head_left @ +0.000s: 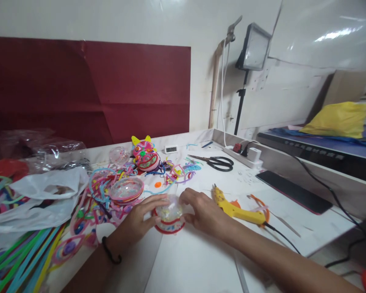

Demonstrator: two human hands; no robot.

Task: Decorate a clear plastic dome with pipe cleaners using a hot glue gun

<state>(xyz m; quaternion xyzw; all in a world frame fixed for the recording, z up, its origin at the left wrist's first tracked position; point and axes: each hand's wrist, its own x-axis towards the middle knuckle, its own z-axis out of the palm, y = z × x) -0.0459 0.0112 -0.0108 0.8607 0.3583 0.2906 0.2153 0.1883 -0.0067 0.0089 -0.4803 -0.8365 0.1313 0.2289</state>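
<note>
A clear plastic dome (170, 209) with red chenille-stem trim (170, 232) is held between both hands at the white work surface (198, 266) — its left side gripped by the left hand's (139, 218) partly spread fingers and thumb, its right by the right hand's (203, 209) more tightly bent ones. A yellow hot-glue gun (240, 213) is laid to the right.

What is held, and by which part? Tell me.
A clear, red-trimmed round piece: the left hand holds its left side, the right hand its right.

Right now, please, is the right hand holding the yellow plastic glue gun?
No, the right hand touches the clear, red-trimmed dome; the glue gun lies on the white table.
</note>
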